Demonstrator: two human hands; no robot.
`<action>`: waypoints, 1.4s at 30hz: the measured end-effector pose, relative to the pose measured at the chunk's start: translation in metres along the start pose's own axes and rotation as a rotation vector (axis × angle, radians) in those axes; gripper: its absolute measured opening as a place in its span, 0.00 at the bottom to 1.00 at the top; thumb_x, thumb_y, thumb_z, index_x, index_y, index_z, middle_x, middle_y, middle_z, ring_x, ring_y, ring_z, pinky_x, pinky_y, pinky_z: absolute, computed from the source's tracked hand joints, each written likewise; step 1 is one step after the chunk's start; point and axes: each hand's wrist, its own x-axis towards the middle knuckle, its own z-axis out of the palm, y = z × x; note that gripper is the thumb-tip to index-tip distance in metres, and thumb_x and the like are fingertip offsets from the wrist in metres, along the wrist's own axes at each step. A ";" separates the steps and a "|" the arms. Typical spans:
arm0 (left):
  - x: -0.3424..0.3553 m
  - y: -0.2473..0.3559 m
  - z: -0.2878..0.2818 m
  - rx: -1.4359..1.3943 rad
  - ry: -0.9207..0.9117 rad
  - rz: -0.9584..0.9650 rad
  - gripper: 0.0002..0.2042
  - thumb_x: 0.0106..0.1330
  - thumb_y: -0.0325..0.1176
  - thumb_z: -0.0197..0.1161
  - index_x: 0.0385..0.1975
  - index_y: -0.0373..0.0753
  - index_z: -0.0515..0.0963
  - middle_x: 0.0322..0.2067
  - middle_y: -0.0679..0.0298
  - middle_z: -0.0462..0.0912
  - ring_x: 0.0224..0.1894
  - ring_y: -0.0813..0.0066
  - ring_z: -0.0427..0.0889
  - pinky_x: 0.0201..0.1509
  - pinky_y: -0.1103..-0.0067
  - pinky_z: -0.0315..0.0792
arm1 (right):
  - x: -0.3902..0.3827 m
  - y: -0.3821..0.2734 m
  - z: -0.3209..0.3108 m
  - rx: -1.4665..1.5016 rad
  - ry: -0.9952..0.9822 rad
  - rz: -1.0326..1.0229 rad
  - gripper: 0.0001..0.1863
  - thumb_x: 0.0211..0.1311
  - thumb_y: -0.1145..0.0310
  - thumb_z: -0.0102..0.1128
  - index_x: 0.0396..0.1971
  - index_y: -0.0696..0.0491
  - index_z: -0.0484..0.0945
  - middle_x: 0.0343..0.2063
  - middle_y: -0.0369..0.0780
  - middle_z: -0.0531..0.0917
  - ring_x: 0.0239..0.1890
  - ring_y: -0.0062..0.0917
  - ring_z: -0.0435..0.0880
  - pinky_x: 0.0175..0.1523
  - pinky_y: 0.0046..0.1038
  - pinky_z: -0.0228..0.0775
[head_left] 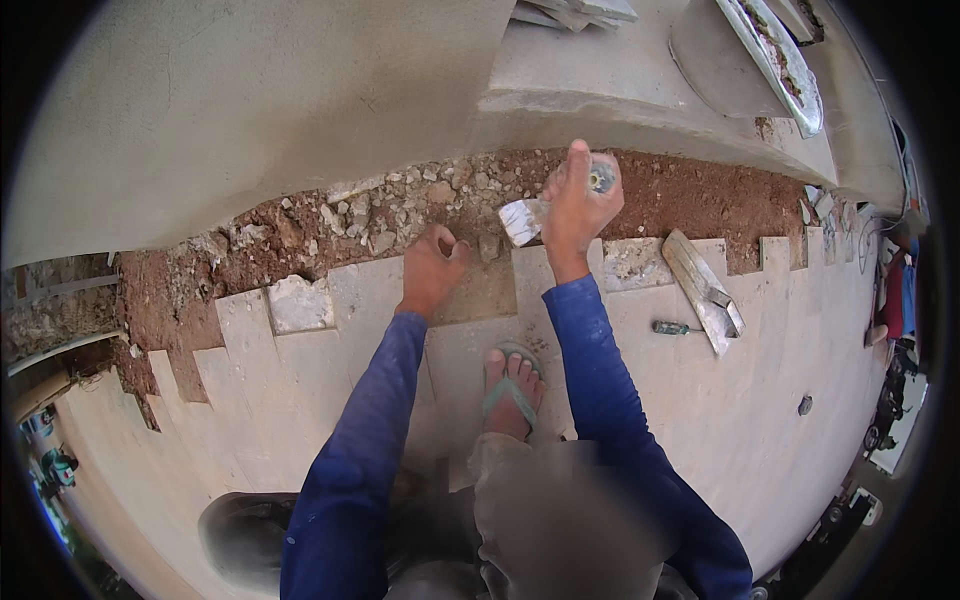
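My right hand grips a mallet with a pale, worn head, raised over the edge of the paving. My left hand is lower and to the left, fingers curled beside a small grey stone; whatever it may hold is too hidden to make out. Between my hands a bare patch of packed earth interrupts the row of pale rectangular paving slabs, along a strip of rubble and reddish soil. A metal float and a screwdriver lie on the slabs at the right.
A plastered wall edge runs across the top, with stacked tile pieces and a bucket on a ledge. My sandalled foot is on the paving. A person in red and parked motorbikes appear at the right rim.
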 end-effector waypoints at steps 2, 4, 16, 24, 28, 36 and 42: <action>-0.005 0.005 0.010 0.186 -0.089 0.126 0.19 0.53 0.45 0.74 0.32 0.37 0.78 0.27 0.55 0.83 0.30 0.57 0.82 0.38 0.67 0.75 | -0.001 -0.036 -0.022 0.063 0.059 -0.044 0.14 0.66 0.63 0.65 0.28 0.52 0.70 0.15 0.32 0.71 0.14 0.13 0.67 0.18 0.19 0.57; 0.004 0.012 0.018 0.295 -0.138 0.119 0.24 0.48 0.51 0.76 0.31 0.37 0.78 0.28 0.54 0.84 0.31 0.58 0.84 0.38 0.67 0.75 | 0.003 -0.055 -0.049 0.047 0.111 -0.010 0.14 0.66 0.64 0.65 0.27 0.52 0.69 0.15 0.32 0.71 0.14 0.13 0.66 0.18 0.19 0.56; 0.015 -0.019 0.013 0.208 -0.115 0.113 0.20 0.53 0.43 0.68 0.44 0.40 0.83 0.34 0.48 0.86 0.38 0.51 0.86 0.45 0.65 0.78 | -0.066 -0.046 -0.191 -0.292 0.269 0.249 0.15 0.66 0.66 0.63 0.23 0.52 0.69 0.14 0.31 0.70 0.13 0.13 0.67 0.18 0.20 0.57; 0.008 0.045 0.007 0.209 -0.080 0.158 0.19 0.55 0.42 0.71 0.42 0.35 0.83 0.32 0.53 0.86 0.34 0.62 0.85 0.42 0.71 0.78 | -0.038 -0.018 -0.224 -0.320 0.281 0.301 0.15 0.68 0.59 0.62 0.29 0.52 0.71 0.17 0.32 0.72 0.16 0.18 0.72 0.19 0.23 0.67; -0.007 0.225 -0.033 -0.264 -0.120 0.368 0.19 0.57 0.41 0.71 0.39 0.30 0.83 0.27 0.58 0.85 0.30 0.73 0.83 0.37 0.77 0.75 | -0.057 0.006 -0.248 -0.287 0.277 0.405 0.15 0.68 0.59 0.62 0.28 0.52 0.72 0.19 0.33 0.74 0.17 0.18 0.73 0.21 0.24 0.69; 0.095 0.505 -0.038 0.238 0.300 1.067 0.26 0.61 0.49 0.69 0.46 0.29 0.80 0.37 0.53 0.87 0.41 0.72 0.85 0.44 0.79 0.77 | -0.086 0.025 -0.245 -0.702 0.190 0.211 0.21 0.65 0.55 0.64 0.37 0.61 0.75 0.29 0.46 0.79 0.31 0.34 0.79 0.37 0.33 0.71; 0.016 0.352 0.004 -0.377 0.150 1.016 0.13 0.70 0.40 0.63 0.42 0.36 0.84 0.34 0.61 0.87 0.36 0.77 0.84 0.41 0.79 0.75 | -0.090 -0.009 -0.293 -1.068 0.093 0.407 0.36 0.65 0.46 0.60 0.52 0.69 0.74 0.44 0.61 0.81 0.52 0.56 0.78 0.58 0.41 0.68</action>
